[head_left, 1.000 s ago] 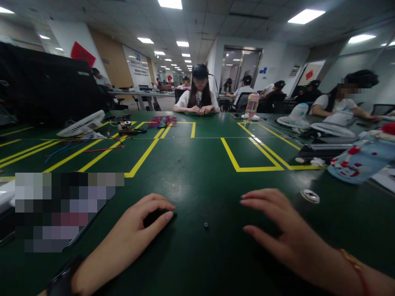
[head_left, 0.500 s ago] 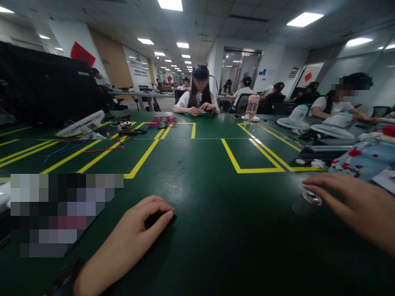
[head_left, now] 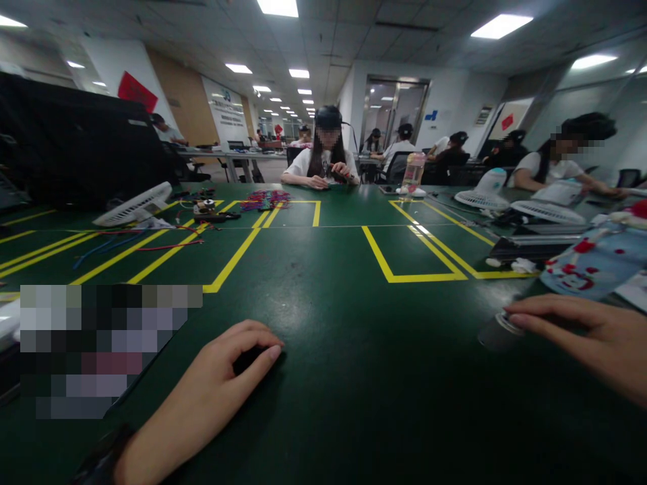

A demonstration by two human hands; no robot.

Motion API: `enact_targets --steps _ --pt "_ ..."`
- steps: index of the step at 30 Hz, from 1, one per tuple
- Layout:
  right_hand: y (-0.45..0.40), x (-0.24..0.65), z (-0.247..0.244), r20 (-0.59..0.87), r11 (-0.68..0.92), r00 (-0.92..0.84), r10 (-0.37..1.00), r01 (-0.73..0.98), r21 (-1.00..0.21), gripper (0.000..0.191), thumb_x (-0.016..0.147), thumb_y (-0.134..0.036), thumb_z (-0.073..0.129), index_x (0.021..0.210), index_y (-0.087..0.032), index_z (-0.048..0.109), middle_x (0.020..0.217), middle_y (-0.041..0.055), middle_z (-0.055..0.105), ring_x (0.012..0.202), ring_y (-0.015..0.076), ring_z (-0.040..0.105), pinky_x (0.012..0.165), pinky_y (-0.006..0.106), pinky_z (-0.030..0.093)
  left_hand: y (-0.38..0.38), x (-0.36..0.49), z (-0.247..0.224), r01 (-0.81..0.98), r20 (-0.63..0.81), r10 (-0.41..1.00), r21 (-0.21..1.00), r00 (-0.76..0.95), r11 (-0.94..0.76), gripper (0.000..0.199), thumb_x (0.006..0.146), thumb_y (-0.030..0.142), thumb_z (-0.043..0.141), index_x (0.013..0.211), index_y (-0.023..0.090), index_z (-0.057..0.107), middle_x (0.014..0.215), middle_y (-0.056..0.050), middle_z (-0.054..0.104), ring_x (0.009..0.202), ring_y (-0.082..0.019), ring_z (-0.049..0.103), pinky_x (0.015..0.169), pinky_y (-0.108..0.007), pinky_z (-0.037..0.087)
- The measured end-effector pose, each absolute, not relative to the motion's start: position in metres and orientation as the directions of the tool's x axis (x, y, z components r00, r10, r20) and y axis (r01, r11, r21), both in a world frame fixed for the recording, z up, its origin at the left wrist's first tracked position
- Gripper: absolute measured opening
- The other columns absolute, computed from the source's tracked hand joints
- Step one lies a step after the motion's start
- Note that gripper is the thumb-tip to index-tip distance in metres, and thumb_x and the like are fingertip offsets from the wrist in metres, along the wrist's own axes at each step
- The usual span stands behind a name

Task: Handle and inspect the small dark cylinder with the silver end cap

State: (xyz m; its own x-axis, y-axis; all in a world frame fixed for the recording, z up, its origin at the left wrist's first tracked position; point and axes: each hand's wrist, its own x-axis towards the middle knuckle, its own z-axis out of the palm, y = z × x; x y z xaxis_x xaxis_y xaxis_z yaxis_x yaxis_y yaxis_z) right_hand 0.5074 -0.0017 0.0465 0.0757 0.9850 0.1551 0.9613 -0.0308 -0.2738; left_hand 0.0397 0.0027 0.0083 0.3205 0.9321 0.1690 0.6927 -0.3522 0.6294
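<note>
My left hand (head_left: 242, 367) rests on the green table (head_left: 344, 350) at the left of centre, fingers curled with a gap between thumb and forefinger and nothing seen in it. On the right, the thumb and forefinger of my right hand (head_left: 571, 337) meet at the top edge of a small grey metal cylinder (head_left: 498, 335), which looks tilted towards that hand. Whether the cylinder's base touches the table cannot be made out clearly.
Coloured wires (head_left: 265, 200) and a small device (head_left: 205, 207) lie at the back left. A white fan part (head_left: 132, 204) stands nearby. A blue patterned bag (head_left: 581, 259) is at the right. A person (head_left: 323, 158) sits opposite beyond the table.
My right hand has shifted slightly right and down. Its fingertips now meet the cylinder's top edge, and the cylinder has turned or tilted. My left hand has hardly moved.
</note>
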Motion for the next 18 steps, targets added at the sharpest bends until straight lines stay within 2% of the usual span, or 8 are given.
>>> enact_targets --steps 4,7,10,12,15,18 --pt "-0.004 0.504 0.048 0.098 -0.048 0.091 0.991 0.927 -0.371 0.03 0.085 -0.048 0.055 0.107 -0.032 0.067 0.119 0.0039 0.059 0.106 0.0197 0.058 0.092 0.034 0.045 0.002 0.04 0.009 0.692 0.161 0.933 0.633 0.322 -0.348 0.018 0.091 0.035 0.05 0.092 0.026 0.066 0.1 -0.003 0.065 0.094 -0.022 0.062 0.086 -0.035 0.051" --pt "-0.004 0.507 0.048 -0.039 -0.131 0.132 0.99 0.817 -0.562 0.042 0.082 -0.05 0.059 0.12 -0.031 0.059 0.117 0.0089 0.06 0.101 0.0215 0.061 0.081 0.03 0.052 0.002 0.039 0.009 0.693 0.147 0.936 0.638 0.319 -0.336 0.017 0.091 0.034 0.051 0.091 0.026 0.066 0.101 -0.002 0.065 0.095 -0.021 0.062 0.087 -0.035 0.05" --pt "-0.004 0.509 0.046 -0.121 -0.162 0.109 0.987 0.736 -0.658 0.042 0.079 -0.045 0.065 0.116 -0.026 0.06 0.11 0.0118 0.062 0.094 0.0208 0.064 0.076 0.025 0.053 0.002 0.039 0.009 0.687 0.144 0.934 0.643 0.326 -0.339 0.017 0.091 0.034 0.051 0.092 0.026 0.067 0.102 -0.002 0.066 0.095 -0.021 0.062 0.087 -0.034 0.05" --pt "-0.003 0.502 0.042 -0.077 -0.132 0.107 0.991 0.766 -0.629 0.039 0.077 -0.043 0.067 0.11 -0.023 0.061 0.108 0.0123 0.063 0.092 0.0202 0.064 0.076 0.023 0.053 0.002 0.039 0.01 0.684 0.144 0.932 0.644 0.332 -0.343 0.018 0.091 0.034 0.051 0.092 0.026 0.067 0.102 -0.002 0.066 0.095 -0.021 0.062 0.086 -0.033 0.051" --pt "-0.005 0.472 0.035 0.067 -0.032 0.088 0.994 0.806 -0.59 0.042 0.077 -0.043 0.067 0.112 -0.021 0.059 0.106 0.011 0.063 0.089 0.0181 0.064 0.076 0.022 0.054 0.002 0.04 0.011 0.683 0.136 0.933 0.648 0.332 -0.337 0.019 0.092 0.035 0.05 0.092 0.026 0.067 0.101 -0.002 0.066 0.094 -0.021 0.062 0.085 -0.033 0.05" --pt "-0.01 0.418 0.028 0.198 0.213 -0.115 0.974 0.767 -0.606 0.042 0.077 -0.043 0.067 0.113 -0.022 0.057 0.108 0.0067 0.062 0.093 0.0157 0.062 0.082 0.022 0.053 0.003 0.038 0.008 0.682 0.128 0.934 0.651 0.334 -0.333 0.02 0.092 0.036 0.049 0.092 0.026 0.066 0.102 -0.002 0.064 0.096 -0.021 0.061 0.087 -0.035 0.049"
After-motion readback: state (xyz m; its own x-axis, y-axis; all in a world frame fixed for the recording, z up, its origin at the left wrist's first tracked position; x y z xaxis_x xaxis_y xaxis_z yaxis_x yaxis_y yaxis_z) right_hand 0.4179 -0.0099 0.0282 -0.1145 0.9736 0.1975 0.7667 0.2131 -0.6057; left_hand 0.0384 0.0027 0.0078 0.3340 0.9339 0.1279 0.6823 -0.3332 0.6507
